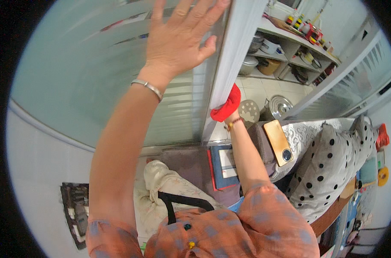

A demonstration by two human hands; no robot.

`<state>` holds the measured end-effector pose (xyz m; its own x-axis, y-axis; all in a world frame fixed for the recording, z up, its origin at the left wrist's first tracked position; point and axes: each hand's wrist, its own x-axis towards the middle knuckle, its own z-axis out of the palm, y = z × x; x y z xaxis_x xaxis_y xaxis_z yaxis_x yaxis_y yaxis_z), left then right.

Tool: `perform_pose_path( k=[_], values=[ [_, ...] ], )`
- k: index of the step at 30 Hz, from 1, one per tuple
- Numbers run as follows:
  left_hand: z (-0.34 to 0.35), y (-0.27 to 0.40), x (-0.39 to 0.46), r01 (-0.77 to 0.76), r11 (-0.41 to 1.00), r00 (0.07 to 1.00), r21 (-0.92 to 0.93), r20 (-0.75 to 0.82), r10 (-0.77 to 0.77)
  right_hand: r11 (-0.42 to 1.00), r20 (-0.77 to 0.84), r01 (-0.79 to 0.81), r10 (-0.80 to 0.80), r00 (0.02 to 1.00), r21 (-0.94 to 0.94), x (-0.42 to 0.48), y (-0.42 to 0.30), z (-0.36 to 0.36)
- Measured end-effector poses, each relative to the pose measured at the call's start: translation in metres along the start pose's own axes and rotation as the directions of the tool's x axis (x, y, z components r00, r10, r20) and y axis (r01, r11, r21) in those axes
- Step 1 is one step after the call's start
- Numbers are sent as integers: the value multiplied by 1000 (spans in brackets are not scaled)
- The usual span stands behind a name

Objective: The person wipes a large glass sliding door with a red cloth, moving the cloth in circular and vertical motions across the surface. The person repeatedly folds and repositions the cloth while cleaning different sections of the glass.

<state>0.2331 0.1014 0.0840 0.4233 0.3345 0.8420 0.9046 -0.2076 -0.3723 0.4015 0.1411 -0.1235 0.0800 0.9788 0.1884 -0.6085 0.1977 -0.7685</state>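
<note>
My left hand (182,38) is raised in front of the frosted glass panel (102,87) of a sliding door, fingers spread and nothing in it. A metal bangle (147,87) circles that wrist. Whether the palm touches the glass, I cannot tell. Lower down, my right hand (233,116) is at the white door frame (226,64), with a red cloth (227,106) held against the frame's edge. The cloth hides most of that hand's fingers. A beaded bracelet (233,124) is on the right wrist.
A gold phone (276,138) lies on the sofa arm (258,135) beside my right forearm. Books (219,167) rest below it. Polka-dot cushions (321,167) are at right. Beyond the door stand a steel pot (277,106), a perforated stool (248,111) and kitchen shelves (279,56).
</note>
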Motion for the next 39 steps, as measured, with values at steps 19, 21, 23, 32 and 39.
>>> perform_pose_path(
  k=[19, 21, 23, 32, 39],
  values=[
    [-23, 129, -333, 960, -26, 242, -278, 873, -423, 963, -318, -270, 256, 913, 0, -109, 115, -15],
    [-14, 137, -327, 923, -289, 151, -255, 929, -339, 886, -398, -429, 462, 793, 175, -113, 130, -22],
    [0, 146, -319, 939, -209, 199, -274, 926, -320, 781, -348, -497, 618, 705, 378, -113, 153, -46],
    [5, 143, -270, 860, -278, 323, -427, 879, -350, 697, -97, -541, 650, 753, 470, -113, 68, -7],
    [2, 115, -173, 652, -291, 510, -700, 689, -515, 964, 78, -55, 78, 994, -262, -107, -48, 43]
  ],
)
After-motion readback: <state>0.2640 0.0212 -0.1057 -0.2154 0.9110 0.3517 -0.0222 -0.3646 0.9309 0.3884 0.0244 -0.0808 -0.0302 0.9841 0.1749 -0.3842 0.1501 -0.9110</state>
